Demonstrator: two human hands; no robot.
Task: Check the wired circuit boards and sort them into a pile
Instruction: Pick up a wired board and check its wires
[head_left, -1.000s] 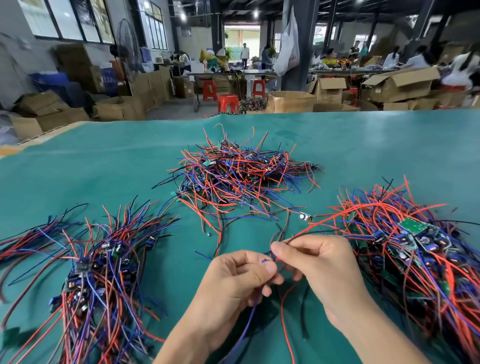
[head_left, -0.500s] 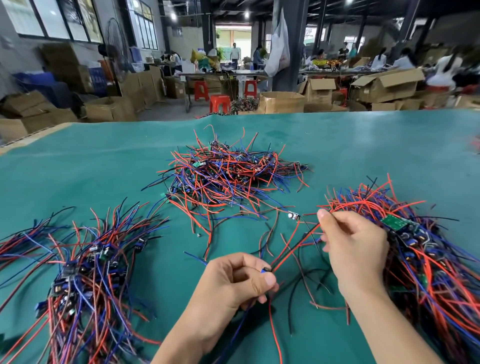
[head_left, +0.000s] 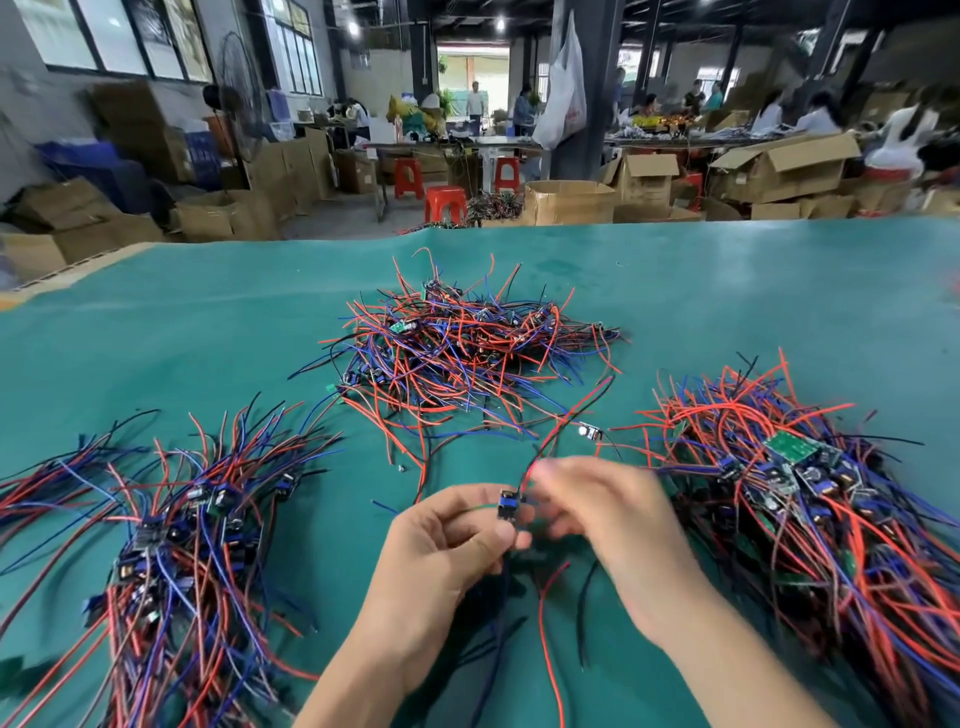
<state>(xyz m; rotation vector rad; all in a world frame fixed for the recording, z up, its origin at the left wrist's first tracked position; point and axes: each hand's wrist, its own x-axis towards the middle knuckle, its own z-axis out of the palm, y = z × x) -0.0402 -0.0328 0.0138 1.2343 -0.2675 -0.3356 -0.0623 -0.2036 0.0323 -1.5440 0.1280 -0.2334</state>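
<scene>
Your teal cloth-covered work table (head_left: 727, 291): fills the view from the near edge to the far edge; carries all items below.

Right-hand heap of wired circuit boards (head_left: 810, 499): red, blue and black leads with green and blue boards on top; lies at the table's right side and runs down to the near right corner.

Left-hand heap of wired circuit boards (head_left: 171, 535): same leads, small dark boards bunched in its middle; lies at the left side, reaching the near left corner.

Middle heap of wired circuit boards (head_left: 467, 348): loose red, blue and black tangle, set toward the far edge, between the other two and apart from both.

Your right hand (head_left: 618, 525): motion-blurred, just left of the right-hand heap; fingertips meet at the red and black leads above the held board. Whether they pinch the leads or only touch them, you cannot tell.

Your left hand (head_left: 447, 545): near the table's near edge, fingers curled, thumb and forefinger pinching the held board.

Small blue-and-black wired circuit board (head_left: 508, 503): held above the table between your two hands; its red and black leads hang toward the near edge.

Single loose small board with leads (head_left: 589, 431): lies on the cloth between the middle and right-hand heaps.
</scene>
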